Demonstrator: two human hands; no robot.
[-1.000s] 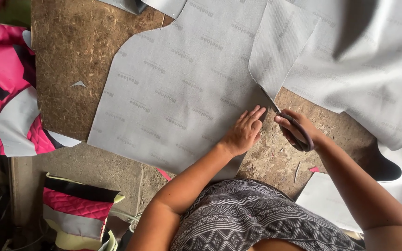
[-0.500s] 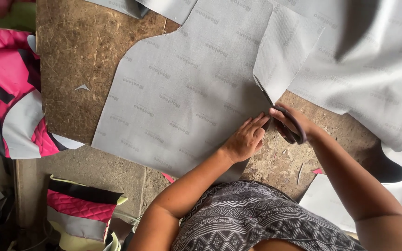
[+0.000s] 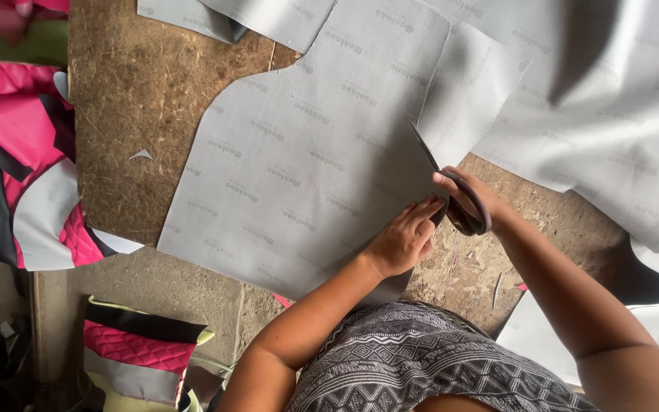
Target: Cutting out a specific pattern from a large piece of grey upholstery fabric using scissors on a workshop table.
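Observation:
A large grey fabric piece [image 3: 299,168] with a curved cut edge lies flat on a brown particle-board table [image 3: 131,99]. My left hand [image 3: 404,240] presses down on its lower right part, fingers together. My right hand [image 3: 473,200] grips dark-handled scissors [image 3: 451,191], whose blades point up and left into the cut line between this piece and the larger grey sheet [image 3: 589,99] on the right.
Pink, black and grey quilted pieces [image 3: 17,160] hang over the table's left edge. A folded stack of pink, black and yellow pieces [image 3: 139,351] lies below the table. More grey fabric [image 3: 223,15] sits at the top. A small grey scrap [image 3: 141,155] rests on the board.
The scissors have advanced up along the cut line. My left hand has slid closer to the right hand, and the view has shifted slightly.

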